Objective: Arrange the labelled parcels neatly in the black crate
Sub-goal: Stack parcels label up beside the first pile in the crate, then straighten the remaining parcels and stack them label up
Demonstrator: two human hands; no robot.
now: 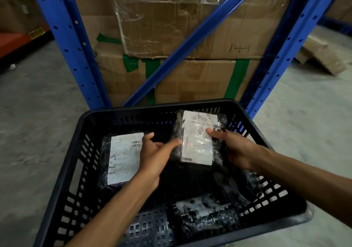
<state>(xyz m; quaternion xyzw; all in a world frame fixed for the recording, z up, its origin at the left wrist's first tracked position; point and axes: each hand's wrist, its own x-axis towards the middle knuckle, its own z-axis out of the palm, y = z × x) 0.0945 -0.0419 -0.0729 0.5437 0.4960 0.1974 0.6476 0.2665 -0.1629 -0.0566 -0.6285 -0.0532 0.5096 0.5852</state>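
A black perforated crate (76,170) stands on the floor below me. Above its middle I hold a black plastic parcel with a white label (197,140), tilted toward me. My right hand (234,149) grips its right edge, thumb on the label. My left hand (154,153) touches its left edge with spread fingers. A second labelled parcel (123,157) lies flat at the crate's left. A third black parcel (202,216) lies at the near edge, its label crumpled. More black wrapping (247,183) sits under my right forearm.
A blue steel rack upright (64,37) and a diagonal brace (190,40) stand just behind the crate, with large taped cardboard boxes (190,75) stacked inside. Grey concrete floor (38,113) lies to both sides. Flattened cardboard (322,56) lies at the far right.
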